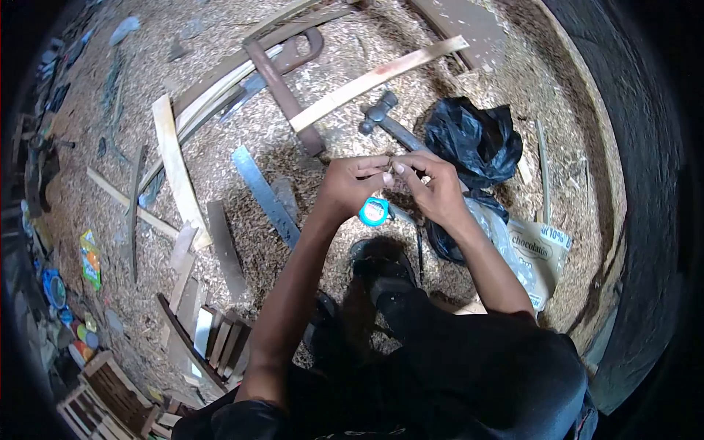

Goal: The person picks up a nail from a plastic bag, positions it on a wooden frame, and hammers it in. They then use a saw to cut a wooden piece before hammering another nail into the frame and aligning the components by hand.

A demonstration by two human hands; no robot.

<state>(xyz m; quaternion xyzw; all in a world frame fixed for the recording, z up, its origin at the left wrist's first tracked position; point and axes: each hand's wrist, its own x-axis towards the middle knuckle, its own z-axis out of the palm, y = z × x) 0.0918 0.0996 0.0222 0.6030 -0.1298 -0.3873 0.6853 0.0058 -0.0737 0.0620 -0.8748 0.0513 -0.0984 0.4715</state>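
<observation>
My left hand point(350, 185) and my right hand point(431, 185) meet in front of me, thumbs and fingertips pinched together. Whatever lies between them is too small to make out. Just below my left fingers is a turquoise tape measure point(375, 212). A hammer point(400, 134) lies on the shavings beyond my right hand, head pointing away to the left. Beside that hand sits a crumpled black plastic bag point(473, 139). Farther off, a light wooden strip point(378, 79) crosses a brown wooden bar point(282, 92). A flat metal strip point(264, 192) lies left of my left wrist.
Wood shavings point(330, 88) cover the ground. Boards point(176, 169) and several stacked wood pieces point(220, 341) lie to the left. A printed "chocolatos" sack point(539, 253) is on the right, near a dark wall point(653, 183). A wooden crate point(110, 396) stands at lower left.
</observation>
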